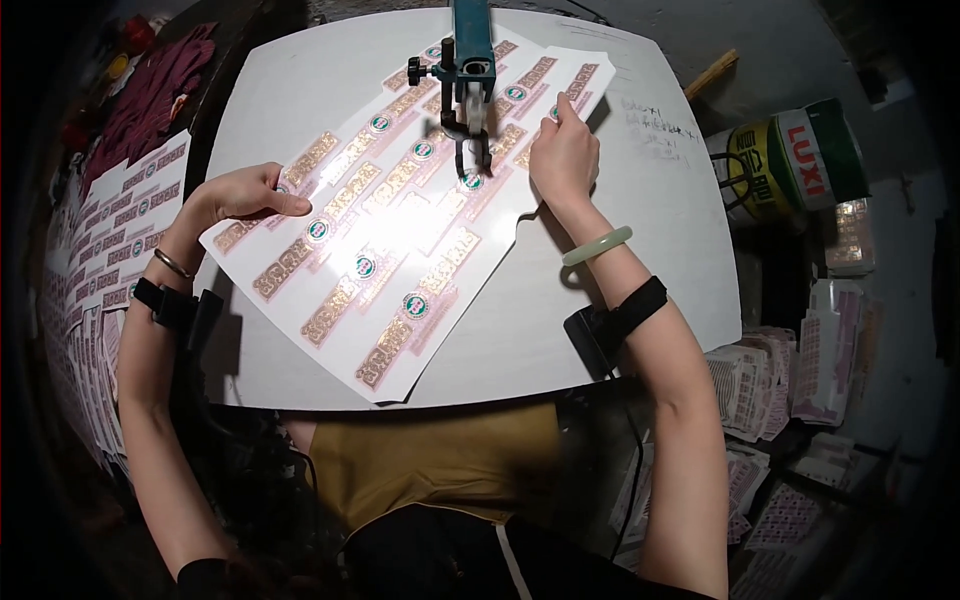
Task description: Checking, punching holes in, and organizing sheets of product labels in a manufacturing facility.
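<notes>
Your left hand (245, 195) and right hand (565, 150) press flat on the sheet (400, 260) under the cutter (468, 90). Looks barely started to me: labels mostly uncut, and stacks (110, 250) wait nearby.

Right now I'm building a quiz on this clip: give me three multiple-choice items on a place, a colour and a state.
1. Where does the machine head stand?
A. over the label sheet
B. on the floor
C. beside the bucket

2. What colour is the bangle on the right wrist?
A. red
B. pale green
C. black

3. How do the hands meet the label sheet?
A. both lifted clear
B. left hand and right hand press its edges flat
C. one crumples it

A: it hangs above the sheet's upper middle.
B: the ring looks pale green.
B: fingers lie on opposite edges.
</notes>
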Available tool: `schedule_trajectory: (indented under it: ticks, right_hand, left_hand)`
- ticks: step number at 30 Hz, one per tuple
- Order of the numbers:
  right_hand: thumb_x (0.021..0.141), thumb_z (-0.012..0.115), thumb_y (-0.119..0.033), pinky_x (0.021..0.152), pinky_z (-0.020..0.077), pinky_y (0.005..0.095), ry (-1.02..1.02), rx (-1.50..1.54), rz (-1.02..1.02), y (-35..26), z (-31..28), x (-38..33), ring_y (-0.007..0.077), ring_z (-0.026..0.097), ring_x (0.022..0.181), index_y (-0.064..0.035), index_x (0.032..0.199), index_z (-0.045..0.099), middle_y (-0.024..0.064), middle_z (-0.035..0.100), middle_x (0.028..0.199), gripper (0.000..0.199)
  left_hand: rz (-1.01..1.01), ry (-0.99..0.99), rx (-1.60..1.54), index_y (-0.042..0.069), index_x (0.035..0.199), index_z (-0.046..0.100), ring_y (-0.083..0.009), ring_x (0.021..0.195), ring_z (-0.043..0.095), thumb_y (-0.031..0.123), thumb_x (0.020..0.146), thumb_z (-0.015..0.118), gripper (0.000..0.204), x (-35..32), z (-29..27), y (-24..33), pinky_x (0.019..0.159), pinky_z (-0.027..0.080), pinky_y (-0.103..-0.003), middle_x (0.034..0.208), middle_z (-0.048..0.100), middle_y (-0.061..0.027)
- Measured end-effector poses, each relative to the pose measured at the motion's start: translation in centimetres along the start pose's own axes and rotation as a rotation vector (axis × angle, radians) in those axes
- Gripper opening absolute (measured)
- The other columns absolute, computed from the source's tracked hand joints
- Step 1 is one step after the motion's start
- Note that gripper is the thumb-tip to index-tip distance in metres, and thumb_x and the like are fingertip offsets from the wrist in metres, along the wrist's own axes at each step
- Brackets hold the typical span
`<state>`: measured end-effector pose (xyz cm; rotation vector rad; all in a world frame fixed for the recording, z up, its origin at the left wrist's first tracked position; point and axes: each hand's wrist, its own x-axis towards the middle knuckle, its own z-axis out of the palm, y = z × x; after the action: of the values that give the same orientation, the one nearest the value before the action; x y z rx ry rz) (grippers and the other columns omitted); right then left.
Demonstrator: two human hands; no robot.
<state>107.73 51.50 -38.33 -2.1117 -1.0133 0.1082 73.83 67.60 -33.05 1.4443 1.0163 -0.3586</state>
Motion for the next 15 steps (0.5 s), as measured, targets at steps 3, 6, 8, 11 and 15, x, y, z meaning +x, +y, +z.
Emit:
schedule_trajectory:
  ticks: [3, 6, 8, 11, 15]
  right_hand:
    - [0.088, 0.052, -0.014, 0.086, 0.0491, 0.0448, -0.022, -0.018, 0.014, -0.1, 0.2, 0.8, 0.0389, 0.064, 0.097, -0.0024, 0.128, 0.056, 0.0231, 0.067, 0.103, 0.042]
    - [0.089, 0.054, -0.012, 0.08, 0.0514, 0.0457, -0.032, -0.055, -0.019, 0.4, 0.0, 1.3, 0.0377, 0.065, 0.093, -0.0042, 0.129, 0.054, 0.0217, 0.068, 0.099, 0.04]
    - [0.089, 0.055, -0.013, 0.081, 0.0508, 0.0465, -0.031, -0.051, -0.014, 0.9, -0.2, 1.9, 0.0377, 0.065, 0.094, -0.0065, 0.131, 0.054, 0.0212, 0.068, 0.099, 0.042]
    - [0.089, 0.054, -0.013, 0.082, 0.0504, 0.0469, -0.049, -0.033, -0.042, 1.1, 0.1, 2.9, 0.0385, 0.065, 0.094, -0.0073, 0.132, 0.053, 0.0209, 0.068, 0.101, 0.044]
    - [0.089, 0.053, -0.018, 0.086, 0.0487, 0.0418, -0.072, -0.008, -0.083, 1.2, 0.7, 3.9, 0.0363, 0.065, 0.095, -0.0073, 0.133, 0.053, 0.021, 0.067, 0.102, 0.045]
  left_hand:
    - [-0.01, 0.078, 0.051, -0.006, 0.091, 0.066, -0.0092, 0.058, 0.063, 0.025, 0.079, 0.079, 0.035, 0.0, 0.4, -0.1, 0.051, 0.049, -0.023, 0.074, 0.067, -0.0062]
    - [-0.014, 0.125, 0.088, -0.006, 0.09, 0.066, -0.0092, 0.059, 0.062, 0.027, 0.077, 0.08, 0.038, -0.5, 2.5, 0.7, 0.052, 0.048, -0.023, 0.072, 0.066, -0.0061]
    - [-0.017, 0.211, 0.128, -0.006, 0.092, 0.065, -0.0098, 0.06, 0.062, 0.027, 0.078, 0.08, 0.039, -0.8, 3.9, 1.3, 0.053, 0.049, -0.023, 0.074, 0.066, -0.0066]
    - [-0.014, 0.27, 0.067, -0.007, 0.096, 0.065, -0.0108, 0.062, 0.063, 0.025, 0.08, 0.078, 0.038, -1.2, 5.2, 1.4, 0.056, 0.05, -0.024, 0.078, 0.068, -0.0081]
    - [0.077, 0.152, -0.107, -0.008, 0.1, 0.065, -0.0113, 0.064, 0.064, 0.023, 0.082, 0.076, 0.037, -0.7, 5.0, -0.1, 0.059, 0.051, -0.024, 0.083, 0.069, -0.0099]
